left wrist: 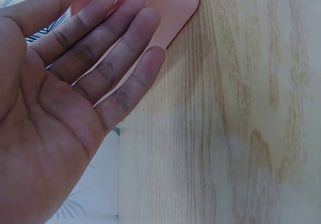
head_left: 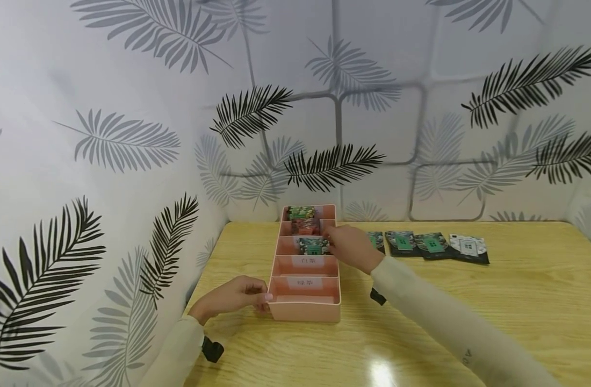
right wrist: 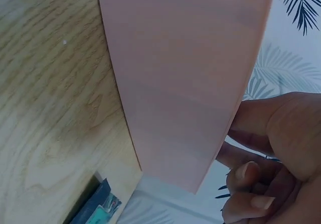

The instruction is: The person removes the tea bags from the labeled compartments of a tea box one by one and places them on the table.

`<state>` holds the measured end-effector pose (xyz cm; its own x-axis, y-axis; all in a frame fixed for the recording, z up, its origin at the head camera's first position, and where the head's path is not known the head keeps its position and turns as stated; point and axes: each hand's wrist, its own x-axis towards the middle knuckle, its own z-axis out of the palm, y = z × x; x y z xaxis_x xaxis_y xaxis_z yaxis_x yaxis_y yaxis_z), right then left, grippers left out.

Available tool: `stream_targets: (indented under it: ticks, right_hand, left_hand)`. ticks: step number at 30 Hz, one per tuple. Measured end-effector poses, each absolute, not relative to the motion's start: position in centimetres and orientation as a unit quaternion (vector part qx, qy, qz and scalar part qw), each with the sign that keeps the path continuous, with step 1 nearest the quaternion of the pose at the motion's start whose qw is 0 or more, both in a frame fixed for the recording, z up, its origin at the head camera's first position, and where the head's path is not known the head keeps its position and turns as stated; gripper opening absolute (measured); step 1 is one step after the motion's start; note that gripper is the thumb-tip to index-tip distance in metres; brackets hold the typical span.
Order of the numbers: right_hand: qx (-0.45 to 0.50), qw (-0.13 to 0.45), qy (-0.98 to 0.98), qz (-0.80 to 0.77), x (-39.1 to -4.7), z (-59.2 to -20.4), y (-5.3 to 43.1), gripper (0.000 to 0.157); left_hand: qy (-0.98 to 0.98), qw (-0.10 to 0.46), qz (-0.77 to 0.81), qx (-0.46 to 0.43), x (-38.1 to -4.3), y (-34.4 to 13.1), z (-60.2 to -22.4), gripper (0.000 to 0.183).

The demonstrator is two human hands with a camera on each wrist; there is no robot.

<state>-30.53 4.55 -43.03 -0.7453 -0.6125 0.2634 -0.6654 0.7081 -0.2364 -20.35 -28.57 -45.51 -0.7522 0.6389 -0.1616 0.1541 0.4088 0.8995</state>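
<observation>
A long pink divided box [head_left: 305, 312] stands on the table, its compartments running away from me. My right hand [head_left: 348, 244] reaches over its right wall, pinching the edge of a dark tea packet [head_left: 315, 247] with a green label in the middle compartment. From the right wrist view, the thumb and index of this hand [right wrist: 271, 158] go over the rim, their tips hidden by the wall, while the other fingers curl outside. My left hand [head_left: 237, 294] touches the box's near left corner; its fingers [left wrist: 120, 48] lie fairly straight along the pink side.
Green [head_left: 300, 213] and red [head_left: 305, 226] packets fill the two far compartments. The two nearest bear paper labels [head_left: 305, 282]. To the right of the box, several dark packets [head_left: 431, 244] lie in a row, one with a white front [head_left: 468, 247]. A leaf-patterned wall [head_left: 373, 134] rises behind the table.
</observation>
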Motion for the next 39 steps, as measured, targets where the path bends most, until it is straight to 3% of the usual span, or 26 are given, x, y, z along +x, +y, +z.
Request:
stream_targets:
  ticks: [5,10,22,27,39]
  right_hand:
    - [0.34,0.081,-0.924,0.157,-30.3,-42.9,4.1,0.027]
    - [0.319,0.033,-0.921,0.223,-30.6,-43.2,4.0,0.032]
    - [0.296,-0.037,-0.883,0.363,-31.2,-43.3,4.0,0.026]
    - [0.309,-0.026,-0.882,0.355,-31.1,-43.3,3.9,0.014]
    - [0.349,0.011,-0.884,0.311,-30.5,-43.4,3.2,0.01]
  left_hand:
    - [0.803,0.247,0.482,0.25,-20.4,-28.5,-45.4,0.024]
    - [0.8,0.251,0.486,0.247,-20.4,-28.5,-45.5,0.024]
    - [0.801,0.248,0.484,0.251,-20.5,-28.6,-45.6,0.023]
    - [0.794,0.253,0.492,0.25,-20.4,-28.6,-45.7,0.023]
    - [0.795,0.252,0.493,0.248,-20.3,-28.6,-45.6,0.024]
